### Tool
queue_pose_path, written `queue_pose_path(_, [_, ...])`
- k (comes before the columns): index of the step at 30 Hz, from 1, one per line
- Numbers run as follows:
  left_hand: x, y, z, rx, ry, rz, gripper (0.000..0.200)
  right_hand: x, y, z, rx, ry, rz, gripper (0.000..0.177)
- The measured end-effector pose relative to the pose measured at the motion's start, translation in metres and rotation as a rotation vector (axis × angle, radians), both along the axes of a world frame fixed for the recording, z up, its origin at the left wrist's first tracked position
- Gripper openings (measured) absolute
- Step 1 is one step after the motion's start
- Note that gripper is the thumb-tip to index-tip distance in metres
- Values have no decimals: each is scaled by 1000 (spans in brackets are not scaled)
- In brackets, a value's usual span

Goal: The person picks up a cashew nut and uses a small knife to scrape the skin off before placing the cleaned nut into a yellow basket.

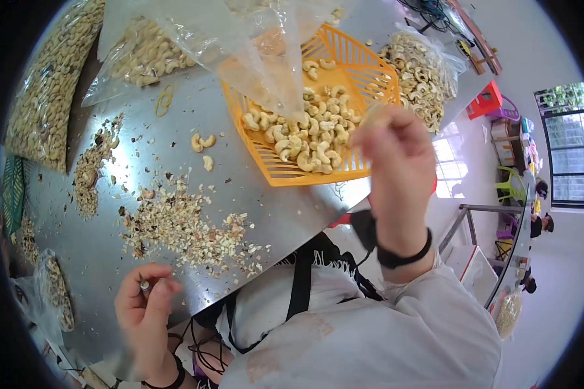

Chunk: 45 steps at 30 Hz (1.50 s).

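My left hand [146, 314] is closed around a slim metal tool [145, 284] near the table's front edge. Only its round metal end shows clearly; a blurred grey part shows below the hand. Beside it lies a heap of pale nut crumbs and skin bits [185, 227]. My right hand [399, 155] is raised at the right side of a yellow slatted basket [285, 176], fingers pinched and slightly smeared by motion. Something pale is at its fingertips, too blurred to name. Whole cashews [315, 139] lie in the basket, with a clear plastic bag [266, 78] hanging partly over them.
Bags of cashews [52, 84] stand at the back left, another bag [422, 78] behind the basket's right. A few loose cashews [204, 142] and a yellow rubber band [163, 100] lie on the metal table [240, 201]. People [542, 223] are far right.
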<state>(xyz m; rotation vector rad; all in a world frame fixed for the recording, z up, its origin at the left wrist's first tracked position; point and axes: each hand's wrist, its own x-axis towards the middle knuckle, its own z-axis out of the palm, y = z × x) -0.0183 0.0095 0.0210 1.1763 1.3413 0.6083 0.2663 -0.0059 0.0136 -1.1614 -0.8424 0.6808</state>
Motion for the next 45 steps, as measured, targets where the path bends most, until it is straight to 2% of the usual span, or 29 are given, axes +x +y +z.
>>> queue_pose_path(1, [0,0,0,-4,-3,-4,16,17,2,-1,-7,-32,-149,17])
queue_pose_path(3, [1,2,0,1,-10,24,17,57,4,-11,24,-52,-279,21])
queue_pose_path(6, [3,2,-2,50,-7,47,17,96,7,-21,-83,-178,-388,25])
queue_pose_path(7, [2,2,-3,55,-8,48,17,104,6,-22,-135,-220,-327,28])
queue_pose_path(10, [-6,5,-3,69,-21,96,16,104,3,-18,-184,-277,-410,26])
queue_pose_path(18, [-27,21,16,143,95,128,13,43,6,2,-36,-117,-172,16])
queue_pose_path(21, [-41,35,22,157,191,147,14,20,6,1,-70,-93,7,14])
queue_pose_path(22, [-46,41,20,252,292,116,14,16,6,0,-62,-128,65,13])
queue_pose_path(24, [-58,55,12,344,407,106,14,6,7,-1,-69,-134,45,11])
queue_pose_path(26, [-70,72,8,402,621,-19,17,0,7,-1,-58,-114,78,11])
queue_pose_path(30, [-66,103,1,460,772,-82,18,-5,4,-3,-75,-115,138,11])
queue_pose_path(32, [-67,122,-17,615,865,-116,21,-8,2,-4,-99,-123,151,11])
queue_pose_path(36, [-56,148,-37,612,956,-130,23,-18,-2,-3,-158,-103,104,11])
queue_pose_path(40, [-54,158,-56,716,1076,-60,19,-24,-3,-4,-157,-93,160,9])
queue_pose_path(42, [-53,157,-54,638,1087,-65,20,-30,-3,-1,-189,-69,204,10])
queue_pose_path(45, [-56,152,-52,659,1033,-38,16,-47,-3,4,-177,8,315,10])
